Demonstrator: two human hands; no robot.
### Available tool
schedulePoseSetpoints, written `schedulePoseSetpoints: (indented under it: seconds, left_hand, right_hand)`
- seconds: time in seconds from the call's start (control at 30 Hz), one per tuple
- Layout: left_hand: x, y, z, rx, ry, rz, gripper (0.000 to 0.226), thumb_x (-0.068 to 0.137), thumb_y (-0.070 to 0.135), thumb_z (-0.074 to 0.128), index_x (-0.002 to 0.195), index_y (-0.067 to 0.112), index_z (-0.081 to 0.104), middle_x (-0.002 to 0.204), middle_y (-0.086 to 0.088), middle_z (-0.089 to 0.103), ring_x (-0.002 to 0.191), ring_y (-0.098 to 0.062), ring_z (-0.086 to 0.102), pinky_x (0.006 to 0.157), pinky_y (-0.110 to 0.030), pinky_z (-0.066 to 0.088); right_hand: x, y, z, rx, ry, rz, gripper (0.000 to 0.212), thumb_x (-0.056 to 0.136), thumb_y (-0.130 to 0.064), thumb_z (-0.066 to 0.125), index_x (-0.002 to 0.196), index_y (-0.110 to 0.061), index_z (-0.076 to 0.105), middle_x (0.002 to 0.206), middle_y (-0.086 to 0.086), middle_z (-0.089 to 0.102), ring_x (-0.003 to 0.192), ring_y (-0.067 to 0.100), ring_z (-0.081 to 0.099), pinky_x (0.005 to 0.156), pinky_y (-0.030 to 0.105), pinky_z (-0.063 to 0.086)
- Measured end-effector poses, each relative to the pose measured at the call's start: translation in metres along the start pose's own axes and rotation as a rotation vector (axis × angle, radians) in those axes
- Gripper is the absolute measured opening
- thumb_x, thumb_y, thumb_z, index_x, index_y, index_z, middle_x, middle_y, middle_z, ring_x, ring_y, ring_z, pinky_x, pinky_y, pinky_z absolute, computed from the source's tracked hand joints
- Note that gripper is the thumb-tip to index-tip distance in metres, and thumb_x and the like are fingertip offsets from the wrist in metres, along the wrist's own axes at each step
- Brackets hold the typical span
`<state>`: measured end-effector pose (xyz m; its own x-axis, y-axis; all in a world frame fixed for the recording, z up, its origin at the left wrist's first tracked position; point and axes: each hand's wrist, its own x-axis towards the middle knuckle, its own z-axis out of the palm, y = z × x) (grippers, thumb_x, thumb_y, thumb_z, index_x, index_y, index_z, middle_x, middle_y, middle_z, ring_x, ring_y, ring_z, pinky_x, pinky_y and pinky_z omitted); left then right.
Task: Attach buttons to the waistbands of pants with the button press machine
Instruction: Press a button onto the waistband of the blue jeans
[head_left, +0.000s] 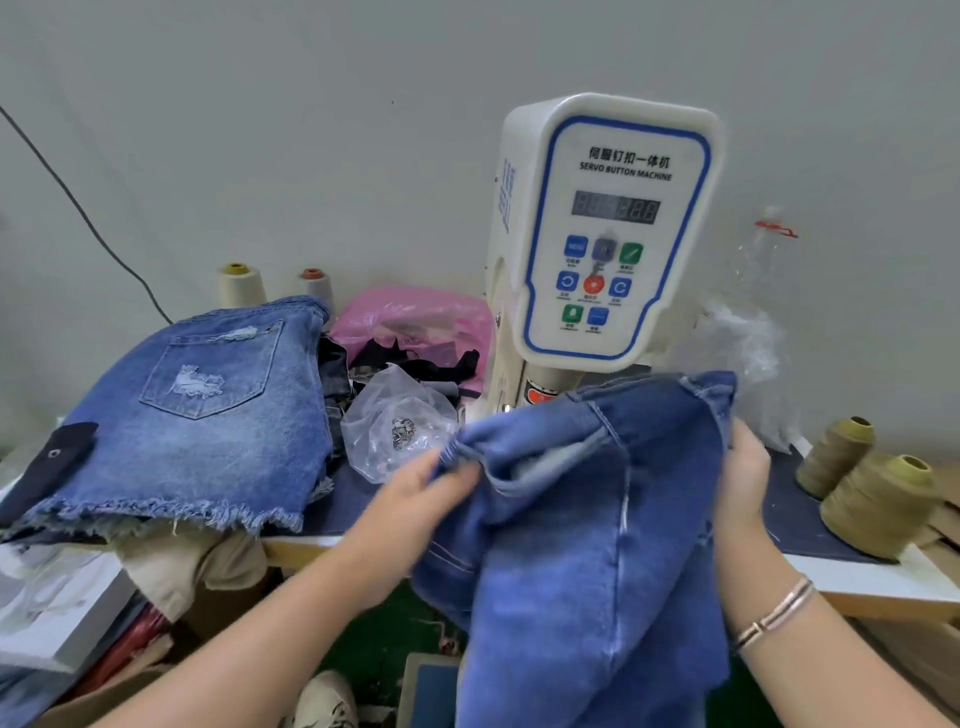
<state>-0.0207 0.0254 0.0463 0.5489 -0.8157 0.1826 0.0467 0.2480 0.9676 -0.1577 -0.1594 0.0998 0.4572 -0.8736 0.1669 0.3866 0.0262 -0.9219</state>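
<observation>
Positioning looks like the step in hand: both hands hold the denim pants (582, 499) up before the button press machine (608, 228), left hand (421, 493) pinching the waistband edge, right hand (743, 467) gripping the far side (die hidden). Next, I judge, the waistband must slide flat under the press.

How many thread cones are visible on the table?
4. A cream cone and a pale cone with a reddish core stand by the wall behind the denim stack; two olive cones lie at the right. Others may be hidden.
</observation>
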Motion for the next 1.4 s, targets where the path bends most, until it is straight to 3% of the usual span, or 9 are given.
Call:
schedulePoseSetpoints:
  seconds: [0.13, 0.23, 0.33, 0.53, 0.67, 0.87, 1.07, 1.2, 1.4]
  left_hand:
    - [0.011, 0.045, -0.024, -0.039, -0.111, 0.008, 0.023, 0.075, 0.020, 0.072, 0.096, 0.011, 0.074, 0.093, -0.012, 0.073, 0.085, -0.020, 0.070, 0.072, -0.026, 0.056]
    - [0.015, 0.057, -0.032, 0.077, -0.221, -0.139, 0.032, 0.068, 0.023, 0.074, 0.097, 0.007, 0.072, 0.095, -0.015, 0.072, 0.088, -0.023, 0.068, 0.078, -0.028, 0.055]
    - [0.009, 0.056, -0.026, 0.204, -0.308, -0.239, 0.028, 0.075, 0.013, 0.069, 0.103, 0.013, 0.072, 0.103, -0.014, 0.072, 0.098, -0.024, 0.067, 0.085, -0.032, 0.054]
    - [0.003, 0.115, -0.014, 0.628, -0.415, -0.061, 0.028, 0.069, 0.026, 0.072, 0.096, 0.020, 0.067, 0.095, -0.005, 0.071, 0.089, -0.019, 0.068, 0.082, -0.037, 0.054]
    - [0.008, 0.142, -0.023, 0.421, -0.457, -0.062, 0.033, 0.063, 0.019, 0.078, 0.094, 0.019, 0.067, 0.093, -0.006, 0.073, 0.085, -0.018, 0.071, 0.069, -0.023, 0.054]
    - [0.024, 0.043, -0.038, 0.595, -0.371, -0.451, 0.053, 0.072, 0.052, 0.078, 0.109, 0.015, 0.069, 0.109, -0.002, 0.073, 0.104, -0.018, 0.068, 0.095, -0.033, 0.052]
    - [0.039, -0.036, -0.024, 0.337, -0.232, -0.369, 0.012, 0.096, 0.022, 0.058, 0.091, 0.013, 0.052, 0.090, -0.016, 0.069, 0.083, -0.020, 0.068, 0.070, -0.029, 0.052]
    - [0.065, -0.045, -0.010, 0.302, -0.129, -0.273, 0.009, 0.097, 0.018, 0.057, 0.092, 0.013, 0.052, 0.083, -0.012, 0.069, 0.078, -0.022, 0.065, 0.070, -0.033, 0.050]
    - [0.085, -0.056, -0.011, 0.306, -0.057, -0.307, 0.011, 0.094, 0.024, 0.060, 0.091, 0.014, 0.056, 0.087, -0.007, 0.072, 0.077, -0.015, 0.066, 0.072, -0.024, 0.049]
  right_hand:
    - [0.002, 0.028, -0.031, -0.432, -0.157, 0.132, 0.038, 0.089, 0.006, 0.041, 0.088, -0.024, 0.064, 0.087, 0.002, 0.067, 0.079, 0.019, 0.062, 0.059, 0.025, 0.047]
    - [-0.010, 0.027, -0.037, -0.505, -0.178, -0.159, 0.045, 0.083, 0.008, 0.043, 0.097, -0.031, 0.062, 0.099, -0.001, 0.065, 0.103, 0.023, 0.061, 0.079, 0.028, 0.050]
    - [-0.036, 0.011, -0.015, -0.420, -0.546, -0.330, 0.023, 0.086, -0.020, 0.051, 0.101, -0.030, 0.066, 0.105, -0.006, 0.068, 0.106, 0.011, 0.061, 0.089, 0.017, 0.046]
    - [-0.054, 0.005, 0.035, -0.519, -0.965, 0.122, 0.056, 0.064, -0.044, 0.068, 0.117, -0.026, 0.058, 0.115, -0.003, 0.066, 0.107, 0.007, 0.061, 0.097, 0.030, 0.047]
    - [-0.047, 0.000, 0.046, -0.273, -0.913, 0.153, 0.022, 0.067, -0.030, 0.073, 0.089, -0.026, 0.074, 0.086, -0.006, 0.072, 0.082, 0.007, 0.066, 0.072, 0.019, 0.052]
    - [-0.031, 0.061, 0.013, -0.268, -0.744, 0.488, 0.030, 0.070, -0.011, 0.064, 0.098, -0.013, 0.075, 0.102, 0.015, 0.072, 0.087, 0.020, 0.068, 0.079, 0.027, 0.052]
    - [-0.008, 0.102, -0.013, -0.052, -0.522, 0.641, 0.039, 0.079, -0.020, 0.066, 0.110, 0.004, 0.067, 0.112, 0.026, 0.065, 0.104, 0.035, 0.064, 0.092, 0.039, 0.052]
    - [0.016, 0.100, -0.015, -0.080, -0.421, 0.531, 0.014, 0.083, -0.021, 0.065, 0.085, -0.013, 0.076, 0.087, 0.013, 0.073, 0.076, 0.021, 0.071, 0.061, 0.024, 0.054]
    - [0.036, 0.119, -0.011, -0.197, -0.323, 0.501, 0.021, 0.095, -0.015, 0.054, 0.105, -0.003, 0.067, 0.097, 0.018, 0.072, 0.085, 0.028, 0.069, 0.076, 0.034, 0.054]
